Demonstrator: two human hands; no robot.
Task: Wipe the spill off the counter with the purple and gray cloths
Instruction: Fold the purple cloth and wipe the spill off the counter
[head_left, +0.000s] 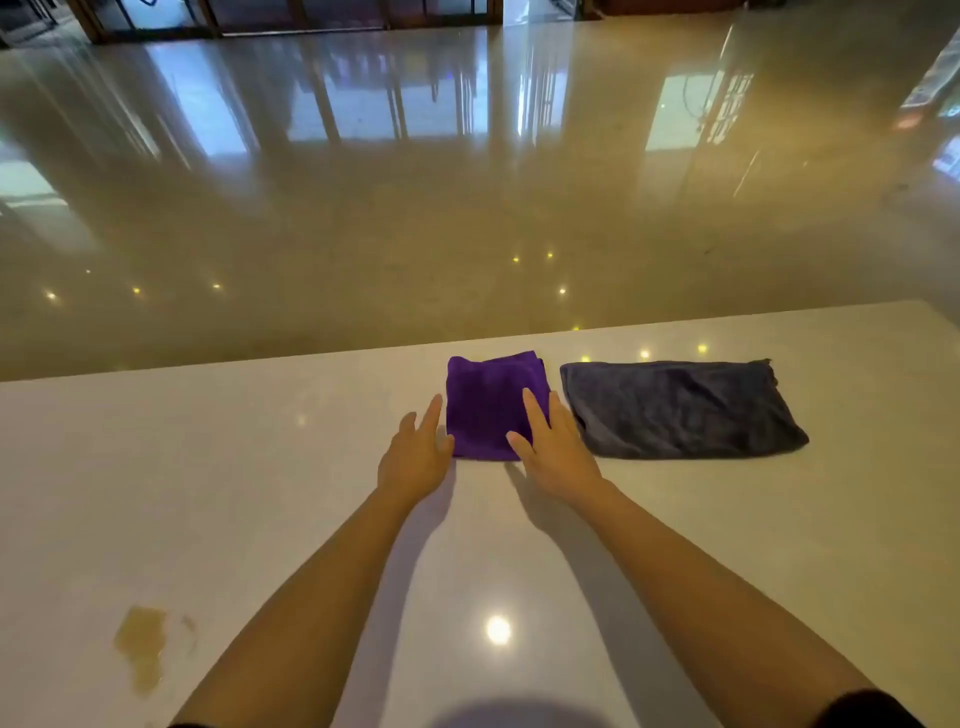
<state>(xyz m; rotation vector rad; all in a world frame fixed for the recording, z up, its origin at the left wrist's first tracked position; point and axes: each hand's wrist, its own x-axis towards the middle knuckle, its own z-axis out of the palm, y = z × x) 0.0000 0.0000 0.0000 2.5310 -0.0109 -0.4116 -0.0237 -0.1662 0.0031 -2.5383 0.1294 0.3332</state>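
Note:
A folded purple cloth (485, 402) lies flat on the white counter (260, 493) near its far edge. Just to its right lies a folded gray cloth (680, 410), also flat. My left hand (415, 457) rests open at the purple cloth's left edge, fingers stretched forward. My right hand (553, 452) lies open over the cloth's right near corner, fingers spread on the fabric, gripping nothing. A yellowish-brown spill (141, 647) sits on the counter at the near left, well away from both hands and cloths.
The counter's far edge runs just behind the cloths; beyond it lies a glossy floor (467, 182) far below. Ceiling lights reflect on the counter top, one bright spot (497, 630) between my forearms.

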